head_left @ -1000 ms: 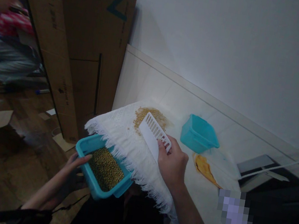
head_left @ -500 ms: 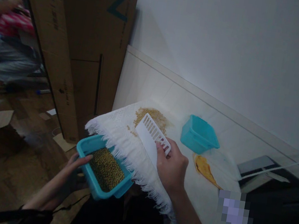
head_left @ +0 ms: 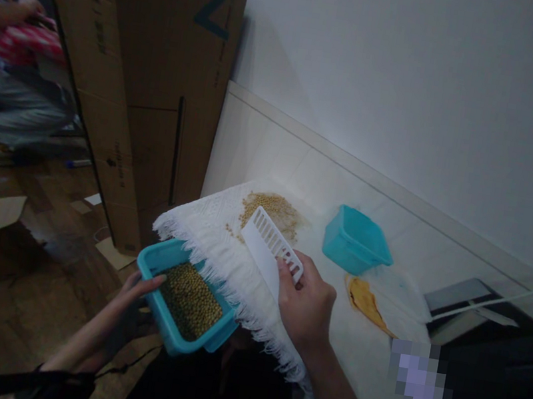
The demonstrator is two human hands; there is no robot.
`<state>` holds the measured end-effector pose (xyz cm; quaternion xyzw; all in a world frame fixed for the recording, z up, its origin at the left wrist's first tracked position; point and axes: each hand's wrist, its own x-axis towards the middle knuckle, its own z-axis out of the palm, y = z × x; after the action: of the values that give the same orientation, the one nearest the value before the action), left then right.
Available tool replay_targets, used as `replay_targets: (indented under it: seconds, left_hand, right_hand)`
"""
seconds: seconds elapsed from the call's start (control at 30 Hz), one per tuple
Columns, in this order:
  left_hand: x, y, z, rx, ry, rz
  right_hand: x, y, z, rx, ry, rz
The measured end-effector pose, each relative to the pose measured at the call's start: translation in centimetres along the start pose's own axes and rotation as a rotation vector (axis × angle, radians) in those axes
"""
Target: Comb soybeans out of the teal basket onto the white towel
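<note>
My left hand [head_left: 128, 304] grips the near left side of a turquoise tray [head_left: 159, 261] filled with yellowish beans [head_left: 188, 300], held just below the fringed edge of a white cloth [head_left: 218, 246]. My right hand [head_left: 304, 303] is closed on a white slotted scraper [head_left: 266, 248], whose edge rests on the cloth. A small pile of beans [head_left: 270, 208] lies on the cloth just beyond the scraper, with a few loose ones to its left.
A second turquoise tub [head_left: 356, 240] stands on the white counter to the right, next to a yellow peel-like scrap [head_left: 366, 301]. Tall cardboard boxes [head_left: 167, 62] lean at the left. Another person's arm [head_left: 3, 9] shows at the far left. Dark surface with a white cable at right.
The scraper has slid slightly toward me and left, away from the bean pile. The tray and my left hand have hardly moved.
</note>
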<state>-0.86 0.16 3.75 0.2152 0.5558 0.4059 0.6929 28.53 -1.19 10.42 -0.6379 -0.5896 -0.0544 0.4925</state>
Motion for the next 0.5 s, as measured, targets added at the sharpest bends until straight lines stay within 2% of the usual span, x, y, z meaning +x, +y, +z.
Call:
replay_targets:
  seconds: [0.37, 0.5]
  left_hand:
    - [0.26, -0.2, -0.15, -0.002, 0.009, 0.009]
    - [0.5, -0.27, -0.21, -0.001, 0.018, 0.003]
  right_hand:
    - [0.6, -0.04, 0.56, 0.001, -0.018, -0.033]
    - [0.66, 0.01, 0.48, 0.0, -0.063, -0.025]
